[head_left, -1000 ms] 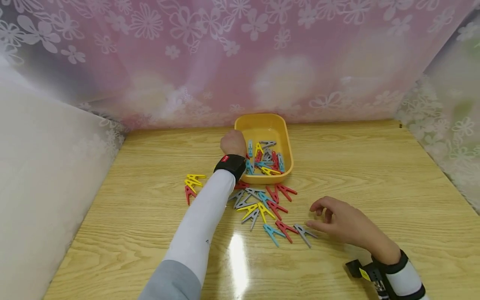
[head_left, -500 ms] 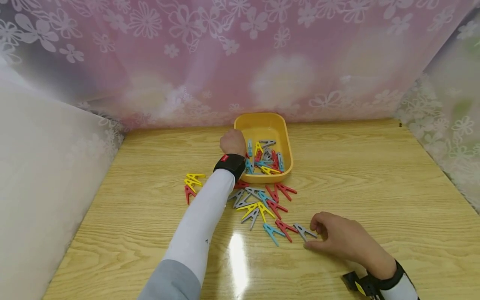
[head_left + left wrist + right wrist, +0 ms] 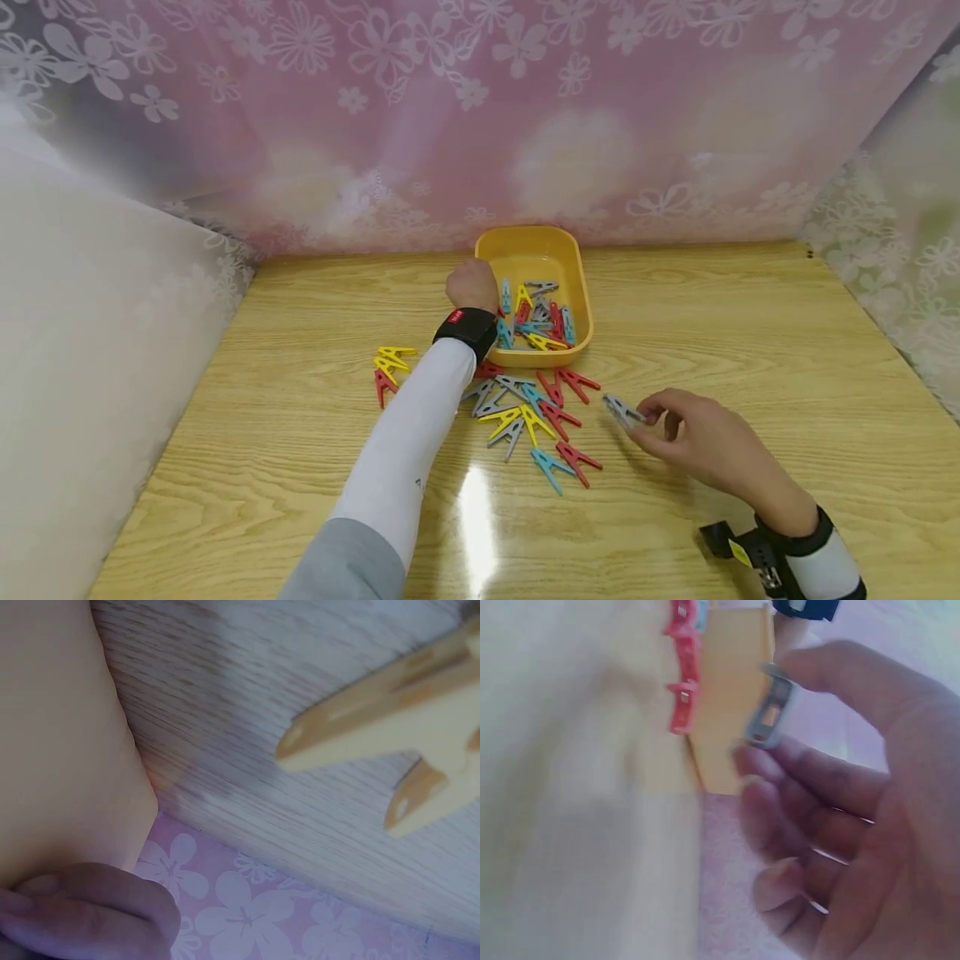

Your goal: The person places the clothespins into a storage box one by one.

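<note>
At the left rim of a yellow plastic basket [image 3: 581, 283], my left hand [image 3: 472, 285] grips the edge; its curled fingers [image 3: 112, 911] show against the wall in the left wrist view. Red, blue, grey and yellow clothespins lie inside the basket. My right hand [image 3: 708, 437] pinches a grey clothespin [image 3: 622, 410] by its legs between thumb and fingers, above the table and right of the pile. In the right wrist view the same grey clothespin [image 3: 772, 712] sits between the thumb and fingertips.
Several loose clothespins [image 3: 528, 423] lie in front of the basket, including a blue one [image 3: 551, 468] and a red one [image 3: 577, 462] nearest me. Two yellow clothespins [image 3: 392, 358] and a red one [image 3: 384, 386] lie left of my forearm. A floral curtain [image 3: 420, 167] hangs behind the wooden table [image 3: 300, 483].
My right hand reached down to the grey clothespin at the pile's right end, pinched it and lifted it away from the red one, toward the basket. The left hand stays on the basket's rim.
</note>
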Demonstrator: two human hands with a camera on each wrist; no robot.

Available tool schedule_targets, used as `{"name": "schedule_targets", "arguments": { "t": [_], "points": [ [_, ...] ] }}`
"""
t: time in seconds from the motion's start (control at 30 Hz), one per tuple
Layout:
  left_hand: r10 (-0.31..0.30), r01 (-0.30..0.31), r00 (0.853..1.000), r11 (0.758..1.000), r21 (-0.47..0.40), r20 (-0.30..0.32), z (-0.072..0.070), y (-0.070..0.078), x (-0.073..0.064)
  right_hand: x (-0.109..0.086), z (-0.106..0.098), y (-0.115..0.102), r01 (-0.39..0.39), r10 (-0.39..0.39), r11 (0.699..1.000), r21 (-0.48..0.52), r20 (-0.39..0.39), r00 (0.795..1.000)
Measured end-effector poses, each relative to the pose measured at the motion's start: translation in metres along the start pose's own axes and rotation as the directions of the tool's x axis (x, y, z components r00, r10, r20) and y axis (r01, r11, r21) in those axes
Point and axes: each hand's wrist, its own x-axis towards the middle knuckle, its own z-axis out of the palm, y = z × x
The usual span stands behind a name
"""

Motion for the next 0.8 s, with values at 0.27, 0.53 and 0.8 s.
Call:
{"name": "schedule_targets", "arguments": {
  "t": [0.27, 0.53, 0.8],
  "points": [
    [-0.012, 0.012, 1.000, 1.000, -0.006, -0.003, 0.001, -0.001, 0.001, 0.051, -0.019, -0.015, 0.103, -0.102, 0.995, -0.011, -0.264, 0.959],
    [0.000, 0.000, 1.000, 1.000, 0.005, 0.028, 0.001, 0.001, -0.001, 0.096, -0.014, -0.036, 0.098, -0.084, 0.995, 0.037, -0.281, 0.956],
    [-0.004, 0.004, 1.000, 1.000, 0.008, -0.002, 0.001, -0.004, 0.004, 0.109, 0.001, -0.034, 0.101, -0.071, 0.990, 0.099, -0.272, 0.960]
  ]
}}
